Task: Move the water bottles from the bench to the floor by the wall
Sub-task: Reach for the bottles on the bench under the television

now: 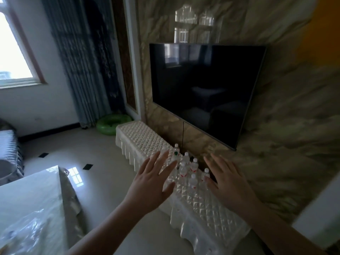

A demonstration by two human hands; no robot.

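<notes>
Several clear water bottles [187, 168] with white caps stand upright in a cluster on a long bench [204, 203] covered in white quilted cloth, set against the marble wall. My left hand [152, 183] is stretched out with fingers spread, in front of the left side of the cluster and hiding part of it. My right hand [228, 183] is spread the same way at the cluster's right side. Neither hand holds a bottle.
A dark television [206, 92] hangs on the wall [294, 126] above the bench. A green inflatable ring [112, 124] lies on the floor at the bench's far end. A table [36, 203] under glossy plastic stands at the near left. Tiled floor [103, 162] lies between the two.
</notes>
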